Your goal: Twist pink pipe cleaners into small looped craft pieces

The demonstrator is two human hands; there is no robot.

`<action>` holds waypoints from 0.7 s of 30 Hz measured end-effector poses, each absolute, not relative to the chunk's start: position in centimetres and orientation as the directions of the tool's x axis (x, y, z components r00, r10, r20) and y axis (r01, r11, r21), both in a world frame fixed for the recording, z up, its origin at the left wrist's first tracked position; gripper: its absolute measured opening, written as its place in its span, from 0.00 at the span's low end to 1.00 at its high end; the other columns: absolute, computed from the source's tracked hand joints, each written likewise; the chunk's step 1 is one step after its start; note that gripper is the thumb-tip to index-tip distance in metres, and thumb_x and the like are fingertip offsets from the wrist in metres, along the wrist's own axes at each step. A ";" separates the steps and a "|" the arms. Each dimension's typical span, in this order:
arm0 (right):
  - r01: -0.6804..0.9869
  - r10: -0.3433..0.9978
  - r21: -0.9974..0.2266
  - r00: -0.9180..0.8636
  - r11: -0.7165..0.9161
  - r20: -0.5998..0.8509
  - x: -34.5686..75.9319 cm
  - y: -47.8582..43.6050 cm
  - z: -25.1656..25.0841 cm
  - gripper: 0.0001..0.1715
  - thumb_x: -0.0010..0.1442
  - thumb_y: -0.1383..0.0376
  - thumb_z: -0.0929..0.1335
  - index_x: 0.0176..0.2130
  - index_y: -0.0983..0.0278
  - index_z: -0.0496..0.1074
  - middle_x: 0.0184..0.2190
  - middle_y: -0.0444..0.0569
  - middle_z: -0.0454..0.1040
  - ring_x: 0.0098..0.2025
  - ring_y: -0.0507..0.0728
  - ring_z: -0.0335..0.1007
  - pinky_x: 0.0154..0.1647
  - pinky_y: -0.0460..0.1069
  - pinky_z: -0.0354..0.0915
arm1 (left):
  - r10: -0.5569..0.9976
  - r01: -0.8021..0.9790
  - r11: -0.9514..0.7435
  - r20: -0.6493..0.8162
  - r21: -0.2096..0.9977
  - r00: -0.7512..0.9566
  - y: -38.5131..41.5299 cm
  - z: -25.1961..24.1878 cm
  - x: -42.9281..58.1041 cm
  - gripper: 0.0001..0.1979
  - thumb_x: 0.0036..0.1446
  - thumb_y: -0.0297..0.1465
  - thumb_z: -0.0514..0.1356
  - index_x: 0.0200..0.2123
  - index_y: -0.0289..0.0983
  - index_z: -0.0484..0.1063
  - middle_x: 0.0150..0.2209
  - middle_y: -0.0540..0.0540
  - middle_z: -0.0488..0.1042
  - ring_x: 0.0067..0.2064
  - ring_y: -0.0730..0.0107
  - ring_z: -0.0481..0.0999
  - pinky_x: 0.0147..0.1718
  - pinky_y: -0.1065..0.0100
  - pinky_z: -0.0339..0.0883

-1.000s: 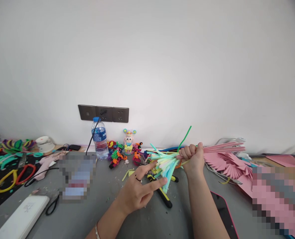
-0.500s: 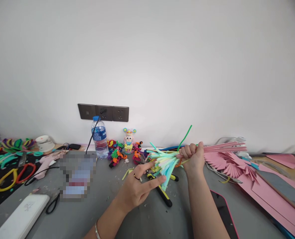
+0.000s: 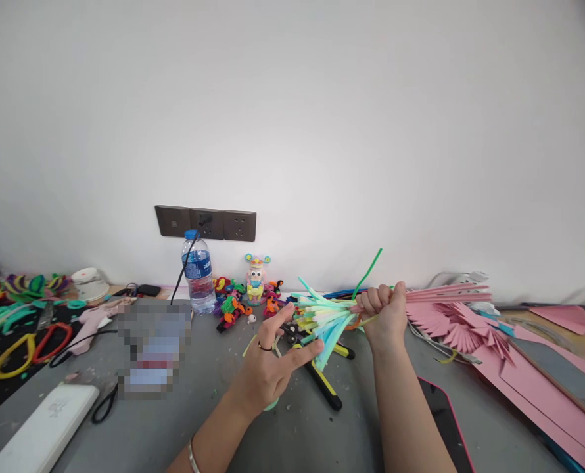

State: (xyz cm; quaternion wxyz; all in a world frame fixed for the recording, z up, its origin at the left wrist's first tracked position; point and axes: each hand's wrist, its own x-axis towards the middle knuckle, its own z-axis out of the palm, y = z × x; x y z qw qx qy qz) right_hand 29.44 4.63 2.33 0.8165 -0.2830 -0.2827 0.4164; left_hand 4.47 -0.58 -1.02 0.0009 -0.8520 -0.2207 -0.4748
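Note:
My right hand [image 3: 384,312] is closed in a fist round a bundle of pipe cleaners [image 3: 325,322]. Their pale green, yellow and blue ends fan out to the left, while pink stems [image 3: 447,293] stick out to the right. A single green pipe cleaner [image 3: 369,272] rises from the bundle. Just left of the fan, my left hand [image 3: 265,371] has its thumb and index finger spread apart; its other fingers are curled. A small mint-coloured piece [image 3: 271,405] shows below that hand, and I cannot tell whether it is held. Yellow-and-black pliers [image 3: 325,387] lie beneath the bundle.
A water bottle [image 3: 198,272], a clay figure [image 3: 256,279] and colourful fuzzy bits [image 3: 231,305] stand along the wall. Scissors [image 3: 14,357] and a white power bank [image 3: 43,427] are at left. Pink folded paper [image 3: 470,328] and a pink-edged tablet [image 3: 443,417] lie at right.
My left hand has drawn slightly left and its index finger is off the fan's ends. A mint-coloured piece now shows beneath it. The right hand's grip on the bundle is nearly unchanged.

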 end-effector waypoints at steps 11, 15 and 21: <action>-0.501 0.835 -0.719 0.512 0.482 0.203 29.2 4.6 2.6 0.36 0.62 0.46 0.61 0.14 0.61 0.46 0.09 0.35 0.44 0.11 0.48 0.39 0.11 0.45 0.49 | 0.392 0.406 -0.889 0.808 0.210 0.439 0.0 -0.9 4.1 0.30 0.58 0.17 0.49 0.59 0.51 0.62 0.66 0.41 0.47 0.58 0.54 0.63 0.44 0.60 0.69; -0.509 0.834 -0.709 0.512 0.487 0.205 29.4 4.5 2.5 0.36 0.62 0.46 0.61 0.14 0.62 0.46 0.09 0.35 0.44 0.11 0.47 0.40 0.11 0.45 0.49 | 0.408 0.354 -0.898 0.796 0.261 0.448 0.1 -0.9 3.9 0.30 0.59 0.17 0.47 0.60 0.48 0.61 0.61 0.39 0.58 0.52 0.61 0.69 0.46 0.61 0.68; -0.501 0.831 -0.710 0.512 0.495 0.218 29.5 4.5 2.5 0.36 0.62 0.46 0.62 0.13 0.62 0.47 0.09 0.35 0.44 0.11 0.47 0.39 0.12 0.45 0.49 | 0.356 0.195 -0.934 0.815 0.299 0.457 -0.1 -1.3 4.4 0.27 0.62 0.20 0.47 0.62 0.42 0.56 0.46 0.39 0.72 0.47 0.64 0.74 0.42 0.65 0.70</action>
